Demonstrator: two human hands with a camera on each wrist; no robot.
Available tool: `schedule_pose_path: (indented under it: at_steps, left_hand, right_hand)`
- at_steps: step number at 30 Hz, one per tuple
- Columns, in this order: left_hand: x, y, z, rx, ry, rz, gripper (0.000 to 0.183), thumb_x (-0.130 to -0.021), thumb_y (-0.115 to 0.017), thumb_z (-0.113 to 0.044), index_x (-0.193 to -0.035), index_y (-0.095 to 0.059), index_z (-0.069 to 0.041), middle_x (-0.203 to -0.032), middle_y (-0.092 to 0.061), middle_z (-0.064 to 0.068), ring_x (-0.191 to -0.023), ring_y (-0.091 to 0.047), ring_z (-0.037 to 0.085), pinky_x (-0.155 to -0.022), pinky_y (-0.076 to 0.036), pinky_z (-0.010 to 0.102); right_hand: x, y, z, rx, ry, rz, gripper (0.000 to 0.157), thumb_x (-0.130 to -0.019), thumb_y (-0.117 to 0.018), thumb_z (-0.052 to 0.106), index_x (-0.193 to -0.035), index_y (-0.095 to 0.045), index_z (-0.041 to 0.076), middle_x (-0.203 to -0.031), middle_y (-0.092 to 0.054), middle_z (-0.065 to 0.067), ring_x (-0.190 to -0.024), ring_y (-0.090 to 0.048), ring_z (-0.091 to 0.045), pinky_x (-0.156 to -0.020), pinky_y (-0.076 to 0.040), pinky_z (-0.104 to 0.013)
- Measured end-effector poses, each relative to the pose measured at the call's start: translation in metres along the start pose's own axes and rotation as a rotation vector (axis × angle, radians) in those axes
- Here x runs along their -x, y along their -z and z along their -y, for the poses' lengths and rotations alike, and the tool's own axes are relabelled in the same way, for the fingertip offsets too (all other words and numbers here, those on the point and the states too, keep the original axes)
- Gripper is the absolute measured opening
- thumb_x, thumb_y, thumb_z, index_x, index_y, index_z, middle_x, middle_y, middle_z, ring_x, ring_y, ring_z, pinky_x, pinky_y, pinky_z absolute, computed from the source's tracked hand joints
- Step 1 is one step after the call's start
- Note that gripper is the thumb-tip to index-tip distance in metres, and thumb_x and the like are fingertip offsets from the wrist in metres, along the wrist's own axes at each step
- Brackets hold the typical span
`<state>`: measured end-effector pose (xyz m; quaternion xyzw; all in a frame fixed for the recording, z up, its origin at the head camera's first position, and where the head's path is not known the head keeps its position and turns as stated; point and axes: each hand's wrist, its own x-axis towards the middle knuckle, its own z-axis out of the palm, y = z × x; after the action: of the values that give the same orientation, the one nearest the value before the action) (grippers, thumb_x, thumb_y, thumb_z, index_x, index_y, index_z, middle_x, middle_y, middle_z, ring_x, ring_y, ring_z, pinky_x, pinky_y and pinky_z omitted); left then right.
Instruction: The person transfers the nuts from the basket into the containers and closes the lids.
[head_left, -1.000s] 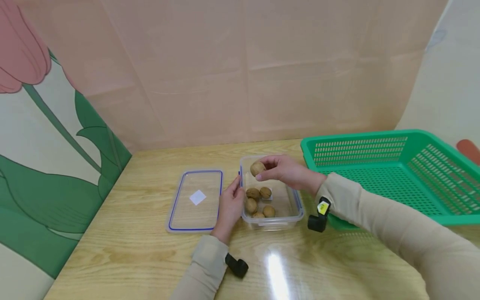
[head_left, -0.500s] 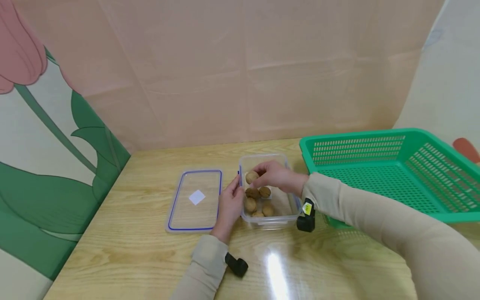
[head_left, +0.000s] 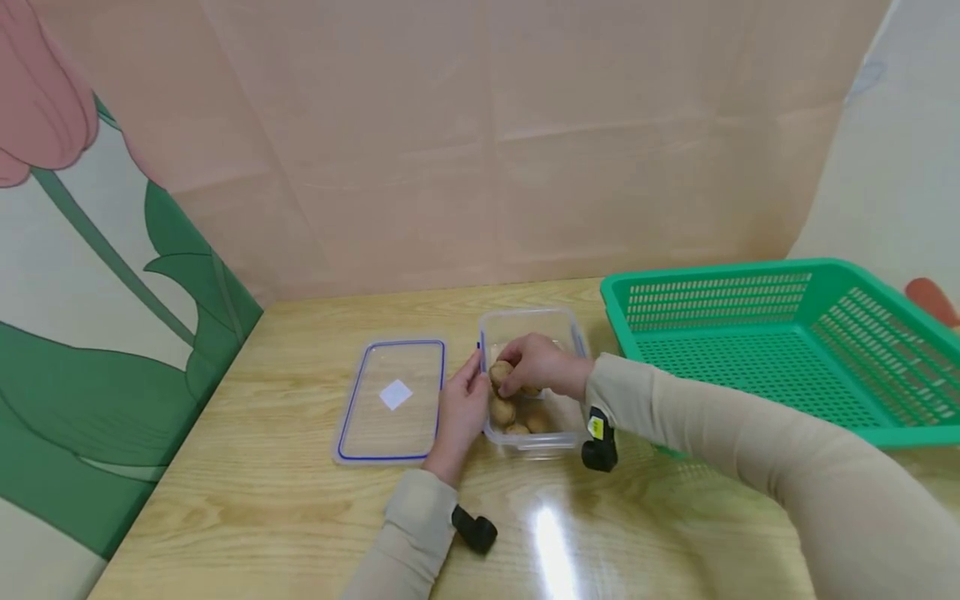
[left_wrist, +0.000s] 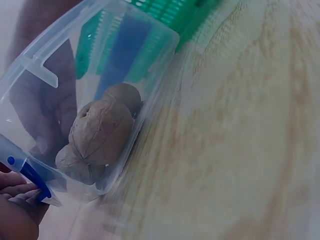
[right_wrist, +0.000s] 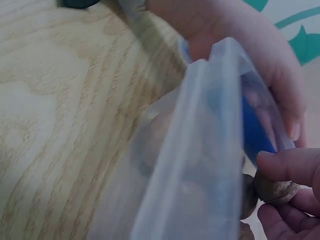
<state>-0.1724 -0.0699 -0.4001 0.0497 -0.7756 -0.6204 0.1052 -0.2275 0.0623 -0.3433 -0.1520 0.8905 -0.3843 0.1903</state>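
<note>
A clear plastic food container (head_left: 566, 437) with blue seals stands uncovered on the table, several walnuts (head_left: 502, 410) lying in its near left part. My right hand (head_left: 542, 365) reaches inside and pinches a walnut (right_wrist: 276, 189) between thumb and fingers, low over the others; in the right wrist view it is close against another walnut. Along the container's left wall, my left hand (head_left: 461, 412) rests with its fingers extended, touching the outside. The left wrist view shows its fingers (left_wrist: 20, 192) by a blue clip strip (left_wrist: 35, 180). My right hand covers some of the walnuts.
The blue-edged lid (head_left: 393, 437), bearing a white label (head_left: 395, 394), lies flat left of the container. A large green basket (head_left: 720, 350) stands close on the right, under my right forearm. A pink sheet (head_left: 487, 150) hangs behind the wooden table (head_left: 247, 500).
My right hand has lowered the pinched walnut into the container, moving left and toward me. My left hand stays at the container's wall.
</note>
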Motion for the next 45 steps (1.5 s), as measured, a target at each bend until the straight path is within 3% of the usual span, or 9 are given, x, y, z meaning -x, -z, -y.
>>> schedule_pose_path:
  at_steps: [8,13,17,21,28,32,35,39,45]
  left_hand:
    - [0.002,0.002,-0.005,0.041,-0.009,0.002,0.04,-0.09,-0.052,-0.007,-0.13,-0.051,-0.003,-0.133,-0.052,0.013,-0.124,-0.047,0.025,-0.104,-0.04,0.036]
    - [0.002,0.007,-0.005,0.067,-0.019,0.006,0.041,-0.091,-0.052,-0.006,-0.131,-0.049,0.001,-0.131,-0.052,0.019,-0.121,-0.05,0.028,-0.102,-0.043,0.036]
    - [0.003,0.02,-0.01,0.073,-0.025,-0.01,0.041,-0.092,-0.051,-0.007,-0.131,-0.048,0.002,-0.131,-0.051,0.019,-0.121,-0.05,0.028,-0.102,-0.042,0.036]
    - [0.006,0.05,-0.021,0.083,-0.009,-0.02,0.04,-0.093,-0.049,-0.007,-0.133,-0.046,0.0,-0.137,-0.047,0.015,-0.126,-0.046,0.026,-0.105,-0.039,0.034]
    - [0.011,0.134,-0.031,0.01,0.044,-0.084,0.04,-0.094,-0.046,-0.008,-0.134,-0.045,-0.002,-0.139,-0.046,0.012,-0.128,-0.044,0.022,-0.107,-0.037,0.03]
    - [0.013,0.173,-0.036,-0.014,0.09,-0.078,0.043,-0.096,-0.041,-0.01,-0.138,-0.04,-0.002,-0.144,-0.04,0.01,-0.13,-0.041,0.02,-0.105,-0.038,0.024]
    - [0.012,0.192,-0.031,0.01,0.114,-0.106,0.042,-0.097,-0.039,-0.01,-0.138,-0.04,0.0,-0.144,-0.04,0.012,-0.13,-0.042,0.021,-0.101,-0.04,0.019]
    - [0.006,0.206,-0.012,0.077,0.153,-0.168,0.041,-0.097,-0.04,-0.01,-0.137,-0.041,0.002,-0.141,-0.042,0.017,-0.126,-0.046,0.021,-0.096,-0.043,0.016]
    - [-0.009,0.217,0.03,0.149,0.227,-0.168,0.045,-0.095,-0.046,-0.014,-0.137,-0.04,0.001,-0.143,-0.04,0.016,-0.118,-0.053,0.009,-0.092,-0.046,0.013]
  right_hand:
    - [0.001,-0.002,0.004,0.061,0.023,-0.02,0.035,-0.063,-0.08,0.006,-0.096,-0.068,0.002,-0.085,-0.067,-0.004,-0.078,-0.056,-0.016,-0.067,-0.048,-0.022]
    - [0.002,0.002,0.007,0.077,-0.001,0.005,0.051,-0.065,-0.08,0.012,-0.111,-0.063,-0.002,-0.106,-0.066,-0.013,-0.096,-0.059,-0.023,-0.084,-0.051,-0.032]
    - [0.005,0.01,0.01,0.006,-0.006,0.032,0.061,-0.071,-0.078,0.016,-0.123,-0.054,-0.004,-0.121,-0.058,-0.02,-0.111,-0.054,-0.03,-0.094,-0.048,-0.039]
    - [0.014,0.026,0.017,-0.135,0.031,-0.009,0.054,-0.078,-0.071,0.015,-0.125,-0.052,-0.003,-0.121,-0.056,-0.019,-0.112,-0.052,-0.03,-0.096,-0.046,-0.039]
    - [0.043,0.037,0.046,-0.597,0.085,0.02,0.045,-0.093,-0.051,0.01,-0.134,-0.041,-0.006,-0.141,-0.04,-0.021,-0.127,-0.042,-0.032,-0.107,-0.038,-0.039]
    - [0.05,0.024,0.064,-0.75,0.124,0.011,0.046,-0.095,-0.046,0.009,-0.137,-0.035,-0.008,-0.144,-0.035,-0.021,-0.132,-0.036,-0.032,-0.11,-0.033,-0.039]
    - [0.048,0.006,0.074,-0.8,0.124,-0.003,0.049,-0.097,-0.044,0.013,-0.139,-0.031,-0.007,-0.145,-0.033,-0.02,-0.135,-0.029,-0.031,-0.114,-0.025,-0.038]
    - [0.04,-0.029,0.087,-0.817,0.049,-0.038,0.056,-0.096,-0.048,0.025,-0.142,-0.029,0.0,-0.148,-0.03,-0.014,-0.139,-0.022,-0.028,-0.117,-0.017,-0.041]
    - [0.023,-0.079,0.097,-0.875,-0.051,-0.117,0.065,-0.094,-0.05,0.032,-0.146,-0.023,0.005,-0.153,-0.021,-0.013,-0.14,-0.015,-0.032,-0.116,-0.011,-0.049]
